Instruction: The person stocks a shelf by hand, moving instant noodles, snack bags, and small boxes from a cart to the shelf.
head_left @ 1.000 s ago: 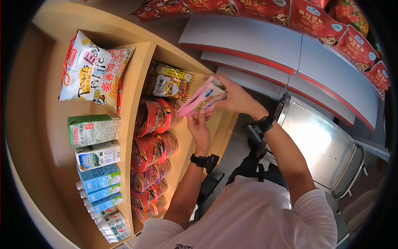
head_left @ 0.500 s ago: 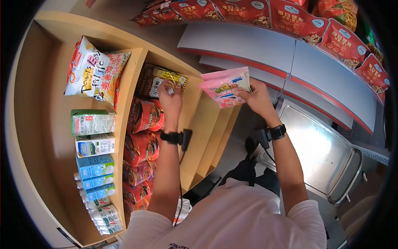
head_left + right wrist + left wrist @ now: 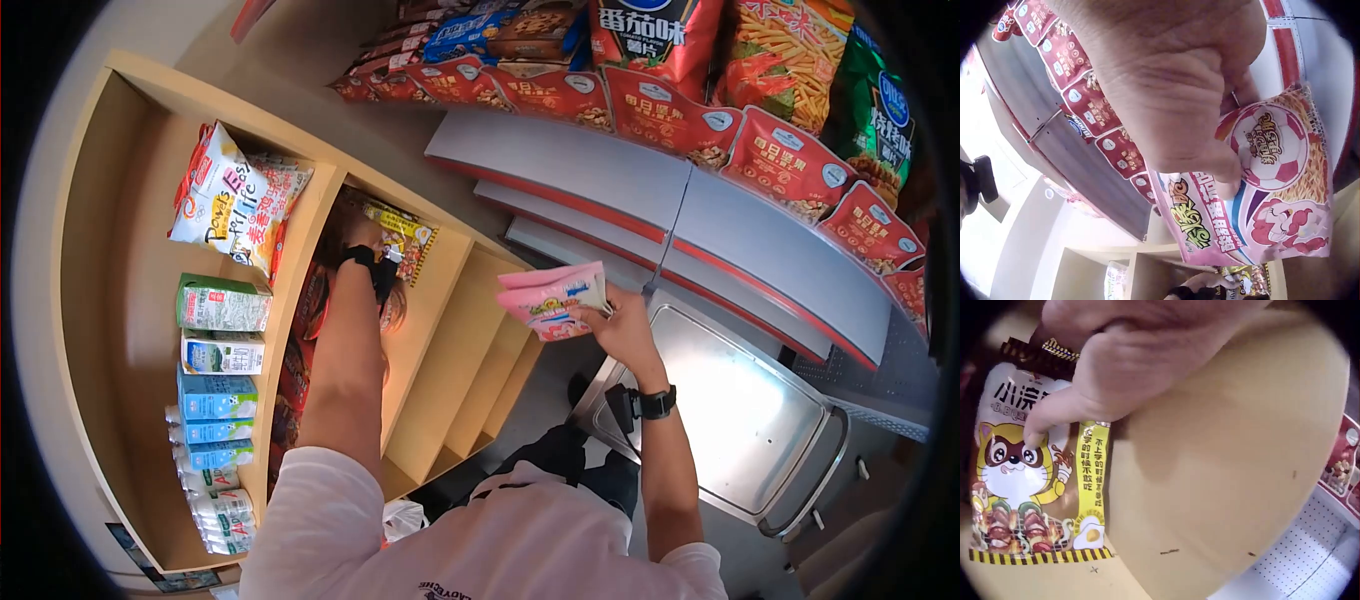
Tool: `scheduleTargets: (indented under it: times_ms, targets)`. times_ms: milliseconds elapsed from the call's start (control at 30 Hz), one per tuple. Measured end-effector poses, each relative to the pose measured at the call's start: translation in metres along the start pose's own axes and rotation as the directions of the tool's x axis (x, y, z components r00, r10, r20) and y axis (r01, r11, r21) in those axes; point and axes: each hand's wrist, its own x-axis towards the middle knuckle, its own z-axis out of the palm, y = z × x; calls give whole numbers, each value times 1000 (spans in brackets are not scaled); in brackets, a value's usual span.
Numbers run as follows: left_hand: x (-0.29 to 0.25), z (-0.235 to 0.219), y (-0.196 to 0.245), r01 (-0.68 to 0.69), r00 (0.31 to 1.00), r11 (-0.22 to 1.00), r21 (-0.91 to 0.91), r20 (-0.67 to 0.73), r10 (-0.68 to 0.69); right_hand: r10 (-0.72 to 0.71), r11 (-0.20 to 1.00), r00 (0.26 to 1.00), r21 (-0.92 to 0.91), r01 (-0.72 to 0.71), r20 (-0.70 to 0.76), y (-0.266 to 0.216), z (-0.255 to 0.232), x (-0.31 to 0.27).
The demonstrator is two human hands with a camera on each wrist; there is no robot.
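My left hand (image 3: 362,232) reaches into the upper shelf compartment, partly in shadow. In the left wrist view, the thumb of that hand (image 3: 1129,372) lies across the front of a brown and yellow snack packet (image 3: 1016,487) with a cartoon raccoon face, while its other fingers go behind the top edge. The packet leans upright at the compartment's end. Out in front of the shelves, my right hand (image 3: 628,330) pinches pink snack packets (image 3: 550,300) by one side, thumb on the front. The right wrist view shows the front pink packet (image 3: 1254,212) with noodles and a ball printed on it.
Red noodle cups (image 3: 290,380) stand below my left arm. Left of the divider are a chip bag (image 3: 225,195), drink cartons (image 3: 220,305) and bottles (image 3: 215,510). A metal cart (image 3: 720,400) stands at right, under grey shelves (image 3: 560,180) edged in red, with snack bags above.
My left hand let go of the pink packets, moved over to the raccoon packet and reached deeper into the compartment. My right hand drew the pink packets away from the shelf.
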Motion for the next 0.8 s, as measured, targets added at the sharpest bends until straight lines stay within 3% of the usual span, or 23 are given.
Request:
scheduleTargets:
  times_ms: [33, 133, 267, 333, 400, 433, 467, 500, 533, 567, 600, 667, 700, 800]
  targets:
    - [4, -5, -4, -76, 995, 994, 81, 72, 70, -15, 1000, 1000, -27, 14, -8, 11, -1, -2]
    - [-5, -22, -6, -3, 999, 999, 45, 38, 1, 14, 999, 999, 31, -13, -31, 17, -2, -6]
    - [-22, -42, 5, -70, 996, 997, 6, 60, 70, 5, 1000, 999, 23, -3, -50, 22, -1, -4]
    - [-16, -26, 0, -98, 995, 991, 94, 35, 95, 5, 999, 999, 46, -2, -53, 22, 2, -1]
    - [9, 19, -13, -125, 992, 976, 178, 17, 124, 14, 1000, 999, 26, -13, -37, 15, 3, 0]
    - [37, 52, -29, -110, 989, 977, 182, -73, 125, 12, 1000, 999, 22, -12, -33, 13, 3, 0]
    - [38, 48, -30, -93, 979, 978, 186, -162, 124, 24, 999, 999, 29, -23, -30, 11, 3, 0]
    - [34, 49, -29, -88, 980, 979, 184, -162, 119, 35, 999, 999, 37, -34, -27, 10, 4, 1]
    - [27, 52, -26, -4, 966, 998, 67, -258, 21, 34, 999, 999, 35, -33, -22, 12, 5, 1]
    - [8, 37, -15, 73, 936, 996, -58, -341, -88, 13, 999, 998, 44, -10, -54, 18, 8, 2]
    - [-15, 18, -5, 80, 935, 995, -59, -340, -95, -8, 999, 996, 52, 12, -85, 20, 10, 3]
    - [-68, -28, 16, -67, 944, 997, 36, -322, 75, -21, 1000, 993, 10, 22, -119, 9, 9, 5]
    - [-89, -41, 25, -87, 911, 992, 90, -396, 115, -34, 999, 987, -31, 29, -158, 5, 9, 7]
    - [-123, -68, 31, -153, 926, 987, 58, -340, 163, -150, 983, 960, -140, 119, -237, 11, 9, 17]
